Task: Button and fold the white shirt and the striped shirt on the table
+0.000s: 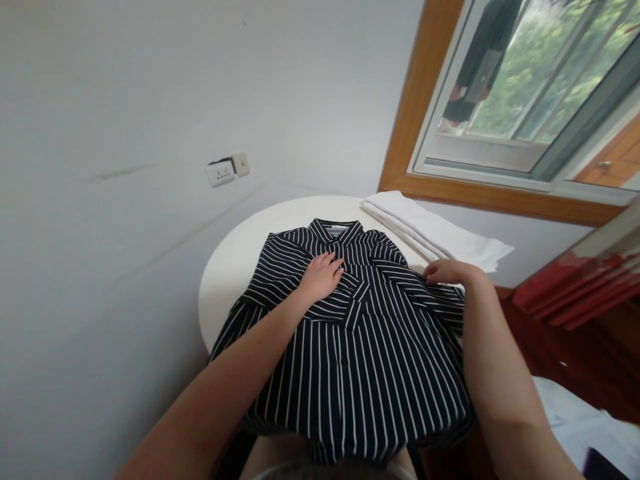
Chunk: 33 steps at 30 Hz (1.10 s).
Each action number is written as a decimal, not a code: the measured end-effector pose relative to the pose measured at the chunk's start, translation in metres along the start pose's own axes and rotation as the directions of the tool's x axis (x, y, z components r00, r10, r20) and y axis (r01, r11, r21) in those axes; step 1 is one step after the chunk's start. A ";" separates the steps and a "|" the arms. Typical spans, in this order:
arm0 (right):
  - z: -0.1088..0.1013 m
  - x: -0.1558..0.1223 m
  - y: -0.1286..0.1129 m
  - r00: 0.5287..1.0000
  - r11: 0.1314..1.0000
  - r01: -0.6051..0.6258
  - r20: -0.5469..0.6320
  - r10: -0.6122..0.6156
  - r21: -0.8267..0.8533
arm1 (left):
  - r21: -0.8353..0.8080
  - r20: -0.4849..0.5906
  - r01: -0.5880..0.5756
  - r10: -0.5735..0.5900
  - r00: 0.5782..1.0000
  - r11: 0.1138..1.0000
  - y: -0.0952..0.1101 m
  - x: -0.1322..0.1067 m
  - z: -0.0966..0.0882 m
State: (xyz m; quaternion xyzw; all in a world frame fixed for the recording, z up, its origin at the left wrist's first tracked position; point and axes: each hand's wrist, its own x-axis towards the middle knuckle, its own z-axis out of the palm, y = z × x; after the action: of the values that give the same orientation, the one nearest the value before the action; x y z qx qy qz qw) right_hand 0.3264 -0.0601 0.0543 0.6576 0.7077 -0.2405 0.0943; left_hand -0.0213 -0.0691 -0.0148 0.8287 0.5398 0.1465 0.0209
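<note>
Shirt [385,373], one, striped. Left hand [321,277], fingers spread flat: sleeve [327,309] beneath, folded inward. Right hand [447,271], fingers pinching: other sleeve [415,284], not folded in.

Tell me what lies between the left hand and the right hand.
In the head view, part of the striped shirt lies between the left hand and the right hand.

The shirt [380,373] lies on the table [225,267] (cloth [430,223] behind it, right).
</note>
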 end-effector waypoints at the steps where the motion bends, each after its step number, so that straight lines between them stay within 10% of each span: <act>1: -0.001 -0.002 -0.001 0.999 0.999 -0.037 -0.011 0.037 -0.038 | 0.001 0.001 0.004 -0.004 1.000 1.000 0.001 0.000 -0.001; 4: -0.002 -0.007 -0.004 0.994 0.995 -0.070 -0.093 0.063 -0.077 | 0.004 0.004 0.012 -0.012 1.000 1.000 0.002 -0.001 -0.002; 14: -0.008 -0.044 -0.060 0.872 0.835 0.470 -0.298 -0.388 0.286 | -0.075 -0.027 -0.005 0.003 1.000 0.997 -0.004 0.001 0.004; 22: 0.053 0.008 -0.130 0.917 0.330 0.386 -0.318 -0.243 0.861 | -0.396 -0.183 -0.110 0.039 0.982 0.912 -0.015 0.008 -0.020; 28: 0.060 -0.002 -0.155 0.857 0.181 0.182 -0.066 -0.511 0.967 | -0.695 0.196 0.195 -0.079 0.977 0.692 -0.030 0.004 -0.047; 33: 0.045 0.021 -0.123 0.866 0.240 0.497 -0.456 -0.207 0.834 | -0.607 0.334 0.215 -0.001 0.943 0.765 -0.035 -0.004 -0.054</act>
State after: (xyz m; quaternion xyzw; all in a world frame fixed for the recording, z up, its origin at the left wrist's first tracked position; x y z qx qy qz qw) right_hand 0.1951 -0.0650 0.0323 0.4354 0.5730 -0.5309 -0.4475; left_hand -0.0681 -0.0649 0.0293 0.7520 0.4954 0.1848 0.3935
